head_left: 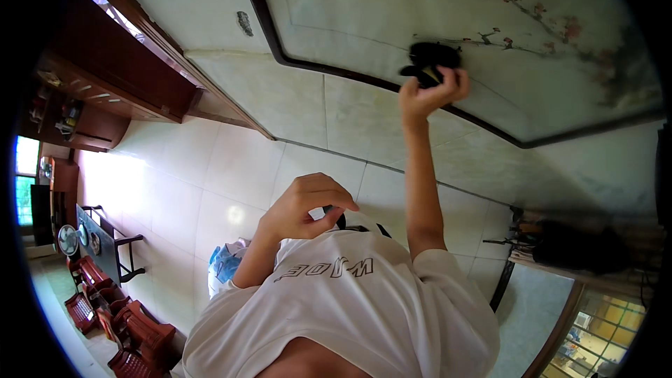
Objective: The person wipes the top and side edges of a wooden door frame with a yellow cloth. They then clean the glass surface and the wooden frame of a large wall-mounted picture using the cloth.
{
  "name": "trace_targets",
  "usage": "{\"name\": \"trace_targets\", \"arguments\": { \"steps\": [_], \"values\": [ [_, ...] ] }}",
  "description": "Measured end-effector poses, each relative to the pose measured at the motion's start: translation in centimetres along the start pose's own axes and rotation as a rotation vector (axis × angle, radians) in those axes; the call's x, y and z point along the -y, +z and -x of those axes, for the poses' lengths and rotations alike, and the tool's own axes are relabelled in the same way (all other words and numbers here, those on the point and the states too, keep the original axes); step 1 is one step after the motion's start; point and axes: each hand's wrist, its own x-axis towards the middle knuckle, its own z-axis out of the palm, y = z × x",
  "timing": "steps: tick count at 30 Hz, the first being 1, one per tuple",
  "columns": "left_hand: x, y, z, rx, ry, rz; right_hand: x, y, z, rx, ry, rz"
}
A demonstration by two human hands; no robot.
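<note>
My right hand (435, 96) is raised to the far right, its fingers bent round a soft-looking black object (435, 56) with a small yellowish patch. This object lies against a pale panel (364, 7) painted with a flowering branch and edged by a dark frame. Motion blur hides what kind of object it is. In front of my white shirt, my left hand (302, 208) hovers with curled fingers and the thumb drawn in toward them. A gap shows between thumb and forefinger, and I see nothing held there.
Pale floor tiles (238, 161) meet the wall below the framed panel. Left stand a dark table (98, 238), a fan (68, 239), reddish wooden chairs (143, 329) and a brown cabinet (105, 122). A blue-and-white bundle (225, 260) lies beside me. Dark items (581, 245) sit on a ledge at right.
</note>
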Motion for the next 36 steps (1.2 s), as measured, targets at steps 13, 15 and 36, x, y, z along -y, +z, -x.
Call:
{"name": "trace_targets", "arguments": {
  "steps": [13, 15, 36],
  "values": [
    [0.6, -6.3, 1.8, -0.341, 0.062, -0.167, 17.9, 11.6, -5.8, 0.041, 0.255, -0.702],
    [1.4, -7.0, 2.3, -0.556, 0.101, -0.05, 18.7, 8.7, -5.8, 0.13, 0.934, -1.442],
    [4.4, -0.1, -10.3, -0.223, -0.141, 0.538, 10.3, -10.8, -7.0, 0.274, 1.519, -1.084]
  ]
}}
